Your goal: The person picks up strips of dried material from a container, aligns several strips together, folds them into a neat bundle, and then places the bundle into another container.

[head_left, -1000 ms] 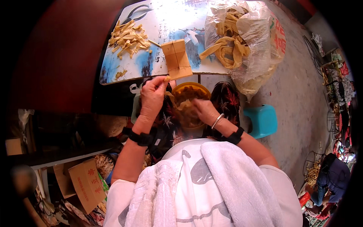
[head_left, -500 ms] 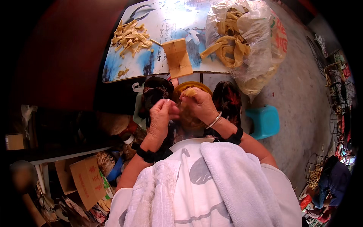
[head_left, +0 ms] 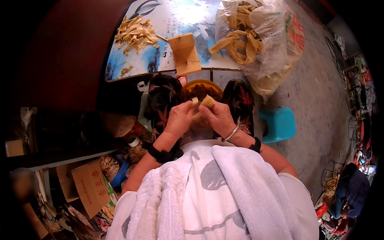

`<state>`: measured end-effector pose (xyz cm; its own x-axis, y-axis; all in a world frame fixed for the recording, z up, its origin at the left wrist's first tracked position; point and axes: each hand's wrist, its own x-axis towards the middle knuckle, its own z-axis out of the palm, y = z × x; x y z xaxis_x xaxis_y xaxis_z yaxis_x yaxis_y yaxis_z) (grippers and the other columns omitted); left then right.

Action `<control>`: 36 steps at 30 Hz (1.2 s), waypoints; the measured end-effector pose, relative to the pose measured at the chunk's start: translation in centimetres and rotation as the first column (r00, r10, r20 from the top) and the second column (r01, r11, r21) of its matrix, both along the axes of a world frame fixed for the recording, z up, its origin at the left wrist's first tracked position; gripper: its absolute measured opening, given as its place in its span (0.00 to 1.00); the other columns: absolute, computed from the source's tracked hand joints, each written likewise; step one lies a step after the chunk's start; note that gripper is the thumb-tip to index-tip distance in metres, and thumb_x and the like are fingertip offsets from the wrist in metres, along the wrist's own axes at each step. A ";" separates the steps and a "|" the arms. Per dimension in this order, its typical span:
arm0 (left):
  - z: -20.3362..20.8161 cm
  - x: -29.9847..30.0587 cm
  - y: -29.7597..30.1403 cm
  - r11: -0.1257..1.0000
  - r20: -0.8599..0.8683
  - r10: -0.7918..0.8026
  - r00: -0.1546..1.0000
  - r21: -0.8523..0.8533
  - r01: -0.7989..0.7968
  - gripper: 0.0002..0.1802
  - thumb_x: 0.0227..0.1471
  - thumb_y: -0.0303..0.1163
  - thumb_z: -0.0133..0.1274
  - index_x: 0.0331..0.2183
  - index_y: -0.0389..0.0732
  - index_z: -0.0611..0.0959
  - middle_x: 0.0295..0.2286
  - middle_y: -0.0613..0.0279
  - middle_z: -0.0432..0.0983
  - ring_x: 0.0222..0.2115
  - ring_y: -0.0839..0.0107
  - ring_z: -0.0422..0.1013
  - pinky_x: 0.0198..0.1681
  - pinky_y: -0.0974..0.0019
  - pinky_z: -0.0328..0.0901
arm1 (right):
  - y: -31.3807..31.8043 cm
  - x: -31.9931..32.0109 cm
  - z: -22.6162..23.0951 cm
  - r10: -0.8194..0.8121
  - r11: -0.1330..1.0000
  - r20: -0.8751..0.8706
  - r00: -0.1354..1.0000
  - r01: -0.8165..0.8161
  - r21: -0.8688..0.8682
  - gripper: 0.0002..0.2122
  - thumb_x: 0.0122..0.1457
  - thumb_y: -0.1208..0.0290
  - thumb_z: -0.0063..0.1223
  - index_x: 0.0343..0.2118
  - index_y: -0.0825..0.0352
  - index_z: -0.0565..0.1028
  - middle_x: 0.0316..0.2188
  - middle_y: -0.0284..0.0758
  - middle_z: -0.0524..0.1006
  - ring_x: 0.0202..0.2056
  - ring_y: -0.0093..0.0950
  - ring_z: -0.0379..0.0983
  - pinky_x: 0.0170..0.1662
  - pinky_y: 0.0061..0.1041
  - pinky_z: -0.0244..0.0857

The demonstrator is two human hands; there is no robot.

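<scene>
My left hand (head_left: pixel 178 118) and my right hand (head_left: pixel 218 117) meet over my lap, thumbs and fingers closed. A pale yellow strip (head_left: pixel 207 101) sticks up from the right fingertips. Between the left fingertips shows a shorter yellow end (head_left: pixel 195 101); whether both ends belong to one strip, I cannot tell. Just beyond my hands, between my knees, a round orange-yellow basin (head_left: pixel 201 81) stands with dark contents, its near part hidden by the hands.
Ahead is a low painted table (head_left: pixel 160 66) bearing a pile of yellow strips (head_left: pixel 136 34) and an angled wooden stand (head_left: pixel 185 54). A clear plastic bag (head_left: pixel 268 52) of long, folded strips overhangs its right edge. A turquoise stool (head_left: pixel 279 124) stands right; cardboard boxes (head_left: pixel 91 186) lie left.
My hands have come together, the left moving right and forward to the right hand. A yellow end now shows in the left fingertips. The view has shifted slightly.
</scene>
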<state>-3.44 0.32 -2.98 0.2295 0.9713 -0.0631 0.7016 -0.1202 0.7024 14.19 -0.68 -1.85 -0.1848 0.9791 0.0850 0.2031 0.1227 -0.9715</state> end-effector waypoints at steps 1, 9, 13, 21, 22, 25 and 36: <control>0.5 0.2 -0.1 0.970 -0.286 -0.059 0.956 0.210 0.123 0.06 0.54 0.26 0.51 0.35 0.44 0.80 0.28 0.61 0.77 0.26 0.64 0.75 0.29 0.63 0.70 | 0.2 -0.2 -0.8 -0.050 0.992 0.063 0.997 0.042 0.123 0.08 0.59 0.71 0.54 0.35 0.71 0.76 0.24 0.40 0.78 0.24 0.36 0.76 0.31 0.28 0.70; 3.1 0.5 -0.6 0.863 -0.522 -0.092 0.848 0.383 0.330 0.08 0.45 0.23 0.54 0.32 0.43 0.79 0.27 0.61 0.70 0.29 0.62 0.74 0.30 0.62 0.70 | 1.4 -0.4 -2.2 0.073 0.944 0.058 0.996 -0.050 -0.327 0.09 0.56 0.76 0.52 0.40 0.70 0.73 0.38 0.45 0.73 0.36 0.42 0.74 0.35 0.30 0.69; 3.3 0.4 -0.9 0.829 -0.317 -0.147 0.937 0.477 0.292 0.16 0.47 0.21 0.52 0.41 0.40 0.79 0.36 0.53 0.75 0.36 0.58 0.76 0.38 0.63 0.72 | 2.1 0.4 -2.6 0.336 0.819 -0.158 0.929 -0.371 -0.437 0.10 0.60 0.72 0.50 0.42 0.69 0.73 0.34 0.42 0.74 0.32 0.39 0.74 0.34 0.29 0.69; 2.2 -0.2 -1.1 0.936 -0.024 -0.174 0.984 0.305 0.173 0.14 0.51 0.22 0.52 0.42 0.35 0.77 0.36 0.45 0.76 0.36 0.51 0.75 0.37 0.60 0.72 | 1.5 -0.4 -1.7 0.122 0.853 -0.120 0.985 -0.166 -0.495 0.13 0.58 0.61 0.57 0.37 0.66 0.77 0.24 0.37 0.77 0.22 0.30 0.74 0.29 0.26 0.68; 2.5 0.1 -1.0 0.955 -0.074 -0.130 0.989 0.259 0.145 0.12 0.50 0.23 0.53 0.40 0.35 0.77 0.35 0.45 0.76 0.35 0.51 0.76 0.36 0.60 0.71 | 1.3 -0.5 -1.5 0.065 0.916 -0.067 0.996 -0.086 -0.392 0.13 0.57 0.60 0.57 0.36 0.66 0.78 0.23 0.38 0.78 0.21 0.32 0.74 0.29 0.27 0.68; 2.5 0.0 -0.7 0.986 -0.008 -0.029 1.000 0.162 0.030 0.07 0.50 0.26 0.54 0.33 0.36 0.74 0.30 0.46 0.74 0.32 0.49 0.74 0.33 0.57 0.69 | 1.4 -0.3 -1.0 0.168 0.981 0.076 0.983 -0.159 -0.111 0.12 0.56 0.63 0.57 0.36 0.67 0.78 0.26 0.40 0.79 0.22 0.36 0.75 0.29 0.28 0.69; 1.6 0.3 -0.9 0.933 0.021 0.024 0.999 0.360 -0.030 0.05 0.49 0.24 0.53 0.31 0.36 0.74 0.28 0.50 0.72 0.31 0.49 0.71 0.34 0.58 0.67 | 1.6 -0.7 -2.0 -0.092 0.616 -0.710 0.698 -0.521 -0.591 0.11 0.65 0.60 0.47 0.40 0.61 0.76 0.36 0.26 0.76 0.36 0.18 0.72 0.37 0.20 0.68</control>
